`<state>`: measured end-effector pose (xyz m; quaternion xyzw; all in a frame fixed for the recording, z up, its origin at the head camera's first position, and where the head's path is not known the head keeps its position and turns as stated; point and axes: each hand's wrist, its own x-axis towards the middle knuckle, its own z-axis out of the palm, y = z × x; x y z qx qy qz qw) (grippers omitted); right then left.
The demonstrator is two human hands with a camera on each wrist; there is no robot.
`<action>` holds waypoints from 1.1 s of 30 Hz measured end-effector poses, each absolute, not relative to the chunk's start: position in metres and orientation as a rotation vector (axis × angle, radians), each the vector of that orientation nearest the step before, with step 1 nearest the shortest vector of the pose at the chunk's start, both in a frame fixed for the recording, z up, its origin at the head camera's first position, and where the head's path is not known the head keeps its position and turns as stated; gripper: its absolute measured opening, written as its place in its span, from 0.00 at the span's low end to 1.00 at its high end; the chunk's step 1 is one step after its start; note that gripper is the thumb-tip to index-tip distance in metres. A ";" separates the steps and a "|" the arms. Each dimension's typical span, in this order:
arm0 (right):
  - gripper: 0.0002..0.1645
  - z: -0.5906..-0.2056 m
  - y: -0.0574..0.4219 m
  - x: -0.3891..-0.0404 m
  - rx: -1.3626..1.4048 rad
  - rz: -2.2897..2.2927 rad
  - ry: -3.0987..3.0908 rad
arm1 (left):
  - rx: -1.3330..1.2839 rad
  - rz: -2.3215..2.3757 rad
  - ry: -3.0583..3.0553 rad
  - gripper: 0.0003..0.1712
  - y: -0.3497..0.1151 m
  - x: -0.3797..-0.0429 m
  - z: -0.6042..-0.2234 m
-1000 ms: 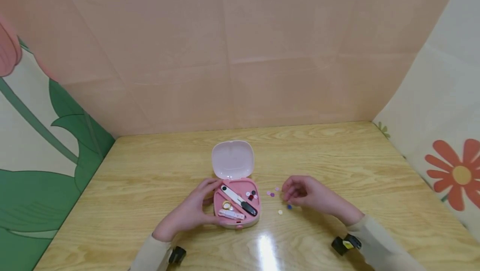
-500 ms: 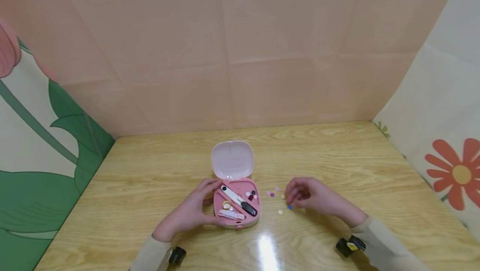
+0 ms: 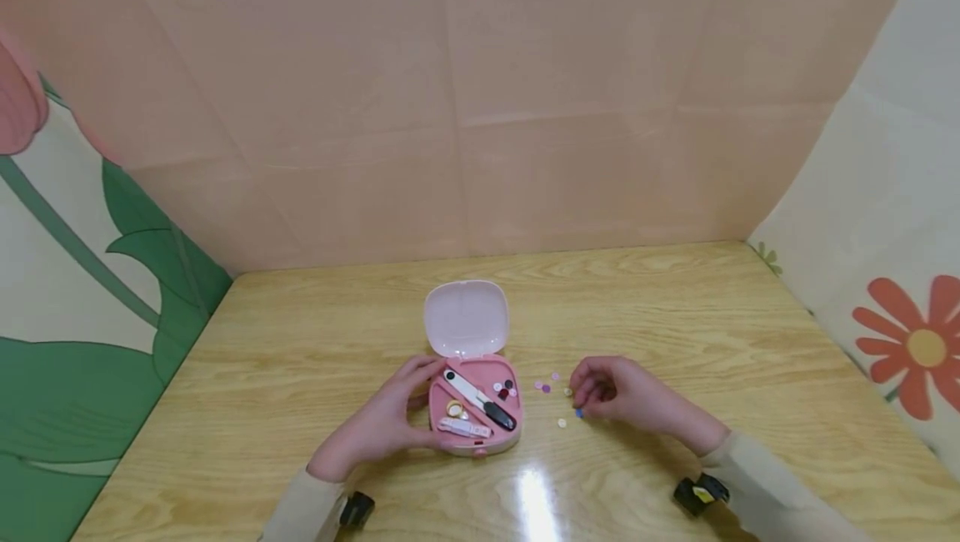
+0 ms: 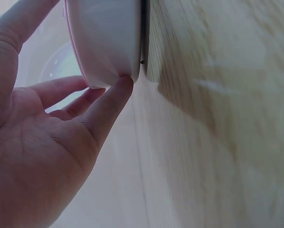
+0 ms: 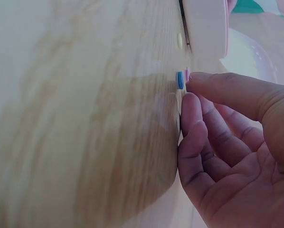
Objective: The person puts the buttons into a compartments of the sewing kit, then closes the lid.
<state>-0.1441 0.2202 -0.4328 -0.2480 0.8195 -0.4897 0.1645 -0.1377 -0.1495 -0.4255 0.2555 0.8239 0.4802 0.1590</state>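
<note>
A small pink box (image 3: 486, 370) stands on the table with its pale lid (image 3: 466, 318) raised. My left hand (image 3: 382, 421) holds it by the left side, thumb at the front and fingers towards the back corner. In the left wrist view, fingertips press on the box's pale wall (image 4: 104, 40). My right hand (image 3: 626, 392) rests on the table right of the box, fingers bent. Its thumb and forefinger are close to a blue button (image 5: 180, 80), with a gap visible and nothing seen between them. A cream button (image 3: 567, 392) lies by the fingertips.
Purple (image 3: 546, 388) and pink buttons (image 3: 555, 376) and a pale button (image 3: 562, 423) lie between box and right hand. Inside the box are a white-and-black tool (image 3: 480, 398), a pale pink strip-like item (image 3: 465, 427), a yellow-rimmed ring (image 3: 454, 409) and several buttons (image 3: 504, 393).
My right hand has drawn back slightly to the right, and the cream button now shows beside its fingertips. The left hand and the box have stayed in place.
</note>
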 end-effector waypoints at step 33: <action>0.14 -0.432 0.220 -0.142 -0.739 -1.328 2.387 | 0.754 1.382 2.359 0.56 -0.151 -0.141 -0.431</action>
